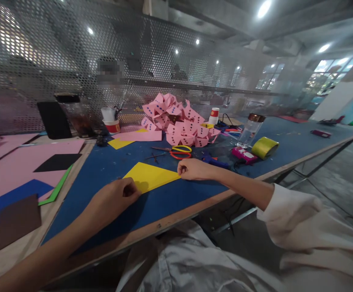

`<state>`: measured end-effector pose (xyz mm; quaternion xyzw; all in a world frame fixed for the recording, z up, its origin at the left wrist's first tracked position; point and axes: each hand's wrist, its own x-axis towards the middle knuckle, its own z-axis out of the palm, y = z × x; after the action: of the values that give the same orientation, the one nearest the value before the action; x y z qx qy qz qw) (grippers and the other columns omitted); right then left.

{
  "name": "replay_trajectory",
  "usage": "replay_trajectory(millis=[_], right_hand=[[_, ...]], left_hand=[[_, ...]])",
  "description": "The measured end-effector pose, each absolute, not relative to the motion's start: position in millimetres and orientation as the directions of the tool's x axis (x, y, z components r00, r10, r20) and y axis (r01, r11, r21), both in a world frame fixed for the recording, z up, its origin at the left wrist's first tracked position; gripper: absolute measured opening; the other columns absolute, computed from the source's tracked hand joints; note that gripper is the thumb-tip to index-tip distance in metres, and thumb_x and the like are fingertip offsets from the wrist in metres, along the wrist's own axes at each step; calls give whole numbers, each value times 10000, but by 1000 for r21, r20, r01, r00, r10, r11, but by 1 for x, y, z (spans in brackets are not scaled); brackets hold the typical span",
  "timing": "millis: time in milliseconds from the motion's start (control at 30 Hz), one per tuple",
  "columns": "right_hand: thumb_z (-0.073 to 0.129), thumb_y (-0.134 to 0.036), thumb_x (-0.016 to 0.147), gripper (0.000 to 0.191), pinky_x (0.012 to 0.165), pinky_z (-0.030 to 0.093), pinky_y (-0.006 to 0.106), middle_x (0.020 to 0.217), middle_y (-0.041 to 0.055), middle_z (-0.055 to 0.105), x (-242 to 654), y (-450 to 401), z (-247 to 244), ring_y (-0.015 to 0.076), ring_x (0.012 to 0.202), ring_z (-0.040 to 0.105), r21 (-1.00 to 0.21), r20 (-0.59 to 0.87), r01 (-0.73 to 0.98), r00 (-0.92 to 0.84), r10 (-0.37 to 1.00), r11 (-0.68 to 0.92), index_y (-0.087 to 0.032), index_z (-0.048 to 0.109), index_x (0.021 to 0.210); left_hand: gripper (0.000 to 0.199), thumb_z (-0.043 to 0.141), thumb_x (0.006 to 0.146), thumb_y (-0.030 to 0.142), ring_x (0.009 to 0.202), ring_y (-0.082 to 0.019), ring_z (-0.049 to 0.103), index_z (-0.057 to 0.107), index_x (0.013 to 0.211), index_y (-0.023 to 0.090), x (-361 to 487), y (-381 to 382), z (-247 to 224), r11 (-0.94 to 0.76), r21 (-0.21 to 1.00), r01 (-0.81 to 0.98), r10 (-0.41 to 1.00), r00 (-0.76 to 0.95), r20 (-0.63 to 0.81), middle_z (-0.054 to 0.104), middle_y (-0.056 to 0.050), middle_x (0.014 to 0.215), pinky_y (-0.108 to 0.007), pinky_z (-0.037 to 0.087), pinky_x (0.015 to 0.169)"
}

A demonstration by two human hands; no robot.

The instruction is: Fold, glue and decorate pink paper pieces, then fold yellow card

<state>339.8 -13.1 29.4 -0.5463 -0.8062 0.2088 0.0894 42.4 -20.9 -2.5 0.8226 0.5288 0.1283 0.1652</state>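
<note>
A yellow sheet of paper (148, 175), roughly triangular in outline, lies on the blue tabletop between my hands. My left hand (114, 198) pinches its near left corner, fingers curled. The pointed right corner is gripped between the fingertips of my right hand (194, 169). Just beyond the paper rest scissors (181, 151) with yellow and red handles, the blades to the left. A blue glue gun (214, 160) lies right behind my right hand. Farther back stands a pile of folded pink paper pieces (176, 117) printed with dark dots.
Pink, black, blue, green and brown sheets (18, 223) cover the left side. A glass bottle (251, 129), a pink device (244, 155) and a yellow ribbon roll (264, 147) stand at right. Paper cups (112, 126) and a perforated metal screen (164, 52) are behind. The wooden table edge (164, 222) runs nearest me.
</note>
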Motion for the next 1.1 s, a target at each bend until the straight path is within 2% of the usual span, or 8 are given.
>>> replay_trajectory(millis=[200,367,500,667,767,933,1000,1100], right_hand=[[587,-71,705,196,605,394,199,853,51,712,345,-13,29,146,727,623,-444,-45,833,-390,920,331,-138,692,856],[544,-8,715,283,648,414,200,911,55,702,354,-14,28,140,762,621,-474,-20,811,-398,917,342,-134,696,918],[533,-76,809,208,714,430,214,971,60,695,355,-17,29,140,820,627,-497,1,793,-407,914,354,-146,709,894],[646,-204,814,113,677,435,213,870,43,677,352,-18,24,131,756,614,-522,36,772,-406,913,364,-132,678,894],[628,-128,784,99,650,425,198,846,32,668,352,-17,22,117,728,605,-527,42,762,-418,907,375,-129,667,874],[578,-17,718,217,634,413,206,810,24,668,355,-17,26,121,697,599,-510,40,771,-421,906,381,-127,677,876],[566,-5,724,240,686,426,228,863,45,676,351,-19,32,143,764,609,-491,72,780,-408,910,388,-125,677,900],[567,-70,821,183,854,418,274,1023,80,662,332,-23,42,177,973,587,-463,209,751,-424,881,471,-141,676,949]], left_hand=[[207,546,838,391,686,-223,621,602,748,213,43,-21,0,-375,418,827,913,407,12,699,-59,751,-315,369,618],[198,552,826,391,678,-224,620,593,745,216,43,-22,1,-369,414,832,916,401,8,702,-63,757,-319,368,618],[226,519,842,411,707,-219,626,597,782,208,43,-22,2,-362,404,840,916,400,-11,704,-51,779,-311,382,635],[225,515,835,421,713,-225,634,591,803,211,41,-19,-1,-368,388,845,915,403,-11,698,-45,781,-314,393,643],[239,515,836,438,711,-226,637,591,798,215,41,-19,-4,-368,395,842,916,401,-2,700,-44,783,-313,393,641],[202,534,831,390,709,-219,625,604,797,203,42,-21,-2,-357,414,837,920,393,-2,705,-45,782,-307,396,650],[213,544,833,397,697,-213,614,607,780,200,42,-21,-1,-358,431,828,917,398,-3,705,-44,768,-302,391,642],[212,560,827,392,674,-211,600,629,774,198,42,-19,0,-364,436,823,915,403,2,705,-42,756,-298,377,622]])
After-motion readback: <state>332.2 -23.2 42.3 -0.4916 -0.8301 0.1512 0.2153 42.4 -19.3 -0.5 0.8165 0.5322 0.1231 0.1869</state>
